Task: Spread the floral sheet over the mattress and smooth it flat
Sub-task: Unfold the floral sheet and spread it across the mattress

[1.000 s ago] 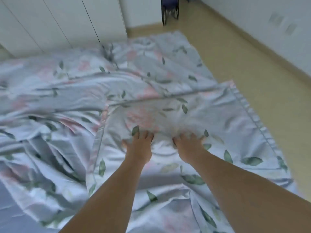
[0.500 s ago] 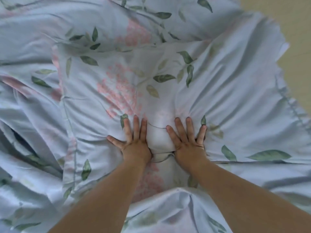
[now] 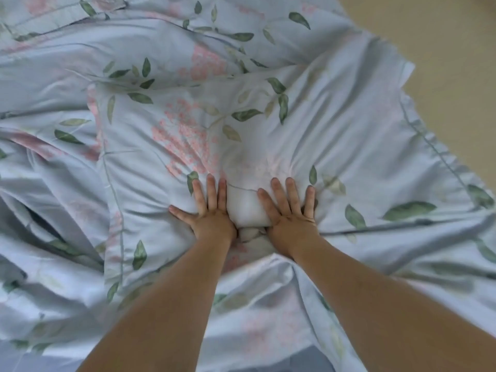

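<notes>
- The pale blue floral cotton sheet [image 3: 335,135], printed with pink blossoms and green leaves, lies under both your hands and reaches out past your fingers on every side.
- It is still rumpled: deep folds run to the left of your left fingers, and creases fan away from your right fingers toward the stitched hem on the right.
- Your left hand [image 3: 212,218] presses flat on the sheet, fingers [image 3: 212,191] straight and together, thumb out to the left; it grips nothing.
- Your right hand [image 3: 291,221] presses flat just beside it, fingers [image 3: 292,194] straight and slightly spread, also holding nothing.
- Between the two hands a small puff of white cloth [image 3: 245,208] bulges up, touching the inner edge of each hand.
- Well beyond your right fingers, the beige smooth floor [image 3: 442,44] shows past the sheet's edge.
- Whatever lies under the sheet is hidden.
</notes>
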